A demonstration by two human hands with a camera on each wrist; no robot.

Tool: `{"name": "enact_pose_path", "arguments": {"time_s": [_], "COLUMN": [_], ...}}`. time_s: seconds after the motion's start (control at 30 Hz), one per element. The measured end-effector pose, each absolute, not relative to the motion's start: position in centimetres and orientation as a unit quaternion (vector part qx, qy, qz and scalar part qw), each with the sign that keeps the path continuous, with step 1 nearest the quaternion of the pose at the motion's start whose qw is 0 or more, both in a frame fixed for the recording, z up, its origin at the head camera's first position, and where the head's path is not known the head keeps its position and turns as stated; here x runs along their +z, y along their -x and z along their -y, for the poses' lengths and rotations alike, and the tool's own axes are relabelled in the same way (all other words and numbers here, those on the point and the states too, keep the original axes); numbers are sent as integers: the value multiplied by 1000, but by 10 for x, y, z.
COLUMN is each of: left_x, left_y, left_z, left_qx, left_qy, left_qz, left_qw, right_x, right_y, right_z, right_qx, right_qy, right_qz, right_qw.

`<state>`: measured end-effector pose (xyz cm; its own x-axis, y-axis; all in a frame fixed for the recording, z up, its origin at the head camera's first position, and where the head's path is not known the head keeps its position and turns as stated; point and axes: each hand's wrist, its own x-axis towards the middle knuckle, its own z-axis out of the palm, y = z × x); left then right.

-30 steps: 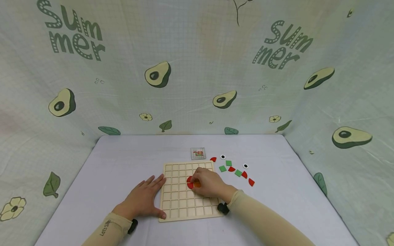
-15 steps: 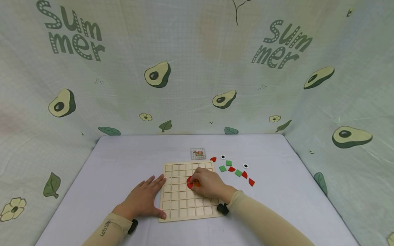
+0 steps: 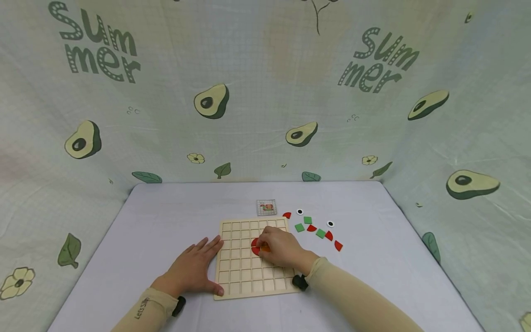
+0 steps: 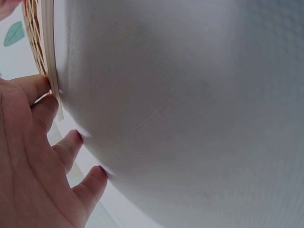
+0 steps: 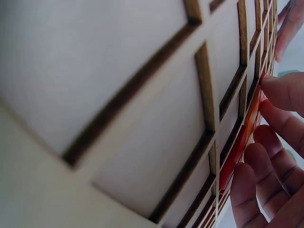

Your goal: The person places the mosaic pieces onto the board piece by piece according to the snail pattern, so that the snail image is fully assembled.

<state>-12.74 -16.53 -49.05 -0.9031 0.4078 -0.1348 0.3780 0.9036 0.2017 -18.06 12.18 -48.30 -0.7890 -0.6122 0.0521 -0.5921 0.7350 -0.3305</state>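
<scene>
A wooden grid board (image 3: pixel 235 275) lies flat on the table. Spread along its left edge, my left hand (image 3: pixel 191 269) keeps straight fingers near the upper side and the thumb on the lower left corner. My right hand (image 3: pixel 284 249) is over the middle of the board, thumb and index finger curled onto a red quarter-circle piece (image 3: pixel 256 251). Another red piece sits just above it, and an orange piece (image 3: pixel 265 249) is partly covered by the hand. In the right wrist view, the fingertips touch the red and orange pieces (image 5: pixel 232 161) set in the grid.
Right of the board lie loose red quarter-circles (image 3: pixel 338 245), green squares (image 3: pixel 299 228) and two white eye discs (image 3: pixel 330 224). A small picture card (image 3: pixel 266 207) lies behind the board. A printed cloth backdrop (image 3: pixel 257 152) closes off the table's far side.
Both hands stay almost where they were, and the board and pieces keep their places. Only a slight shift of the head view shows.
</scene>
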Motion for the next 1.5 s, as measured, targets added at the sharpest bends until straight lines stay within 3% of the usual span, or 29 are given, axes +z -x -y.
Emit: {"name": "enact_pose_path", "arguments": {"time_s": [0.4,0.9,1.5], "left_x": [-491,-486,-487], "left_y": [128,126,127], "left_z": [166,165,166], "left_qx": [89,86,90], "left_qy": [-205,-206,-211], "left_qz": [-971,-971,-969], "left_qw": [87,88,87], "right_x": [-479,-465,-470], "right_y": [181,187,188], "right_z": [-128,-167,-199], "right_qx": [-184,-205,-210], "right_qy": [318,241,217], "right_qz": [-930,-948,-953], "right_qw": [29,45,26]}}
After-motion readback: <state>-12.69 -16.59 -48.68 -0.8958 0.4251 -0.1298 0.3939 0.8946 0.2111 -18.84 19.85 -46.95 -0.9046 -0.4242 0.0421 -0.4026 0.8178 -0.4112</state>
